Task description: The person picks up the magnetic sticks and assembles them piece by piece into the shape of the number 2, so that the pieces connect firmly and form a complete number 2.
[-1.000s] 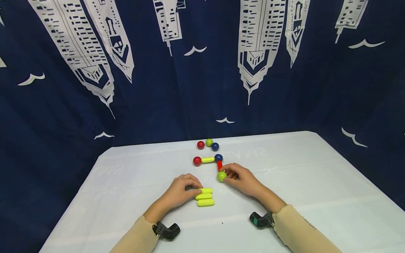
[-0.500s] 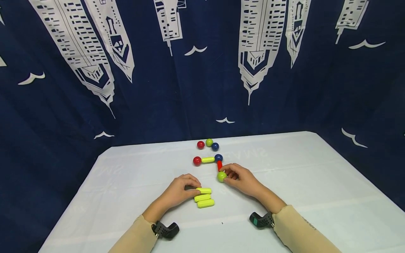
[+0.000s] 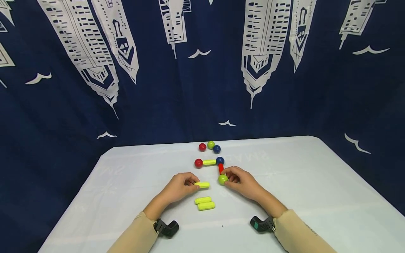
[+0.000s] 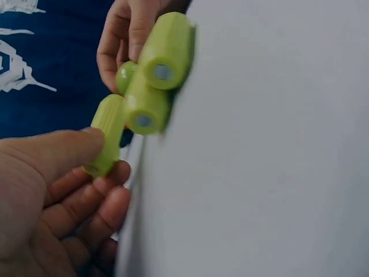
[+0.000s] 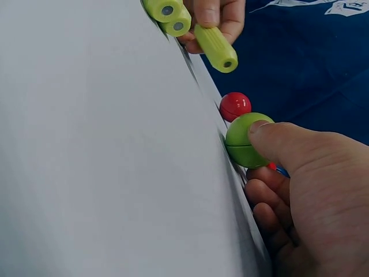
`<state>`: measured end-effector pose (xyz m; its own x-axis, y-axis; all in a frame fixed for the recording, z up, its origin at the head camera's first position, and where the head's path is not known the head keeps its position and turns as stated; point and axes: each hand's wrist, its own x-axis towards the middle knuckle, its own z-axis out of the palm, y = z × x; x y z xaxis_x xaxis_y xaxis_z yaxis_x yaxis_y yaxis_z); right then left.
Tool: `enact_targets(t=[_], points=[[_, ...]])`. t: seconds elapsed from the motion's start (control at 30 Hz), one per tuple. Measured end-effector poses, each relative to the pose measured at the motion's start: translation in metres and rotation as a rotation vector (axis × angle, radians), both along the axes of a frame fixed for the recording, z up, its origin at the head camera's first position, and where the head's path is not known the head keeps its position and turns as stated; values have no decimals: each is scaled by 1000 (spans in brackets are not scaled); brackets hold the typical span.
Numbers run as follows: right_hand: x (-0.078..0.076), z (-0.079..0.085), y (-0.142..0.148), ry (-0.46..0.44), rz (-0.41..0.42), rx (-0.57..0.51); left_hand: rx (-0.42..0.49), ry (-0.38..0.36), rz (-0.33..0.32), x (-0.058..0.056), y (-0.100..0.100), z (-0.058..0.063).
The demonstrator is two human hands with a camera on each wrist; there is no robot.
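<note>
My left hand [image 3: 179, 188] pinches one yellow-green magnetic rod [image 3: 203, 185] by its left end, between thumb and fingers. In the left wrist view that rod [image 4: 108, 130] stands apart from two others. My right hand [image 3: 243, 182] holds a green ball [image 3: 223, 179] between thumb and fingers. This ball touches the near end of a red rod [image 3: 220, 168], whose far end meets a blue ball [image 3: 219, 161]. From the blue ball a yellow-green rod [image 3: 209, 162] runs left to a red ball [image 3: 198, 163].
Two yellow-green rods [image 3: 206, 206] lie side by side on the white table [image 3: 284, 175], nearer me. Behind the joined pieces sit a loose red ball [image 3: 202, 147], a green ball [image 3: 211, 144] and a blue ball [image 3: 216, 149]. A dark blue printed curtain [image 3: 190, 88] hangs at the back.
My left hand has taken one rod away from the group of three and moved it forward. The right hand stays at the green ball. The head view has shifted slightly.
</note>
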<state>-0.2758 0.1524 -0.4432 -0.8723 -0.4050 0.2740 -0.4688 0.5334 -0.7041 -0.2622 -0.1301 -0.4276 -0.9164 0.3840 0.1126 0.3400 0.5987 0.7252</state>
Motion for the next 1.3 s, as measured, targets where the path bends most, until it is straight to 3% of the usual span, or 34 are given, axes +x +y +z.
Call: enact_targets(t=[0.17, 0.33, 0.57, 1.3], points=[[0, -3, 2, 8, -2, 2, 37, -33, 20, -9, 16, 7], [-1, 0, 1, 25, 8, -9, 66, 2, 43, -14, 27, -1], [0, 3, -2, 3, 16, 2, 61, 51, 118, -10, 26, -10], [1, 4, -1, -7, 10, 8, 8, 90, 123, -11, 30, -15]])
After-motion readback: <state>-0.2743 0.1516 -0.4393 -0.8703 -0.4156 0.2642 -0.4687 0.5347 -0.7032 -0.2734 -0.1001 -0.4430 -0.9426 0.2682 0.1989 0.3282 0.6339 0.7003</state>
